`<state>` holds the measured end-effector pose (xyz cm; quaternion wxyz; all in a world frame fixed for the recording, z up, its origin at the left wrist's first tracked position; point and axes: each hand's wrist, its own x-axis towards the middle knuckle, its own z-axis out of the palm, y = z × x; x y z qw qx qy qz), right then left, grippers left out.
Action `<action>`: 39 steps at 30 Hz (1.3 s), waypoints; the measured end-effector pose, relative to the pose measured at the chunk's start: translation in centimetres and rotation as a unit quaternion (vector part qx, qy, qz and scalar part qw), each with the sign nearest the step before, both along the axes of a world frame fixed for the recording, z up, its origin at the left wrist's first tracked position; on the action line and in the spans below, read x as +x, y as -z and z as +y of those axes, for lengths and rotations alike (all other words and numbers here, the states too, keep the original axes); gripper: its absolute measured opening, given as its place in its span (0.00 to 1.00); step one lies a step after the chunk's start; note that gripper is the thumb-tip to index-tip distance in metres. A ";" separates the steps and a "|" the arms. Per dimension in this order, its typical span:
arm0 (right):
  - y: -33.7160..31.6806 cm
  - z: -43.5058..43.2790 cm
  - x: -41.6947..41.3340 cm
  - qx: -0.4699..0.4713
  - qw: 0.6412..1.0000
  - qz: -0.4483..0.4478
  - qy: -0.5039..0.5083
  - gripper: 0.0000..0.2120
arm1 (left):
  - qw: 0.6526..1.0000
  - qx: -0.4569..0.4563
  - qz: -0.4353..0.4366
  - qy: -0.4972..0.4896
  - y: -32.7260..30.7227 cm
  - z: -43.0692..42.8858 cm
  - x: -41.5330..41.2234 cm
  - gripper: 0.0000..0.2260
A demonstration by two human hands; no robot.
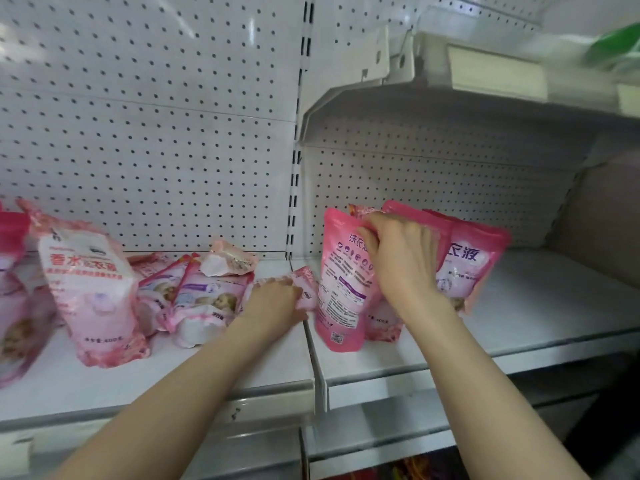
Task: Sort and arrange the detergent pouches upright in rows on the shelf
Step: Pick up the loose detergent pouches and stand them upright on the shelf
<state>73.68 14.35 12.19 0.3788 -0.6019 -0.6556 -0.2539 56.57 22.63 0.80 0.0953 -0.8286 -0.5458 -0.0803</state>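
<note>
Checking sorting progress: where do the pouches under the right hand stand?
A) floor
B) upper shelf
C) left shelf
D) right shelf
D: the right hand grips the tops of upright pouches on the right shelf, past the divider; the left hand holds a lying pouch on the left shelf.

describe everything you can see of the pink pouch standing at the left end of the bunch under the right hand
The pouch is glossy pink plastic, standing nearly upright on the white shelf, back side to the camera: purple heading, a row of icons, small print panels, a square code near the bottom. The right hand grips its top together with the pouches behind it.
</note>
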 end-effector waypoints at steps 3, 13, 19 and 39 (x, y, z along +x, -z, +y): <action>0.3 0.1 -0.3 0.007 1.000 -0.008 0.014 0.06 | 0.995 0.062 0.081 -0.017 0.3 -0.7 0.2 0.11; -0.3 -0.7 -0.9 -0.017 0.998 -0.054 0.015 0.15 | 0.942 0.101 -0.310 -0.082 -3.2 -1.2 -2.1 0.09; -1.1 -0.3 -3.2 -0.034 0.992 -0.087 -0.087 0.25 | 0.817 0.082 -0.564 -0.088 -7.6 -2.1 -4.0 0.16; -4.5 7.7 -8.4 -0.121 0.979 0.043 -0.155 0.04 | 0.900 0.230 -0.371 0.001 -7.9 -8.3 -10.6 0.19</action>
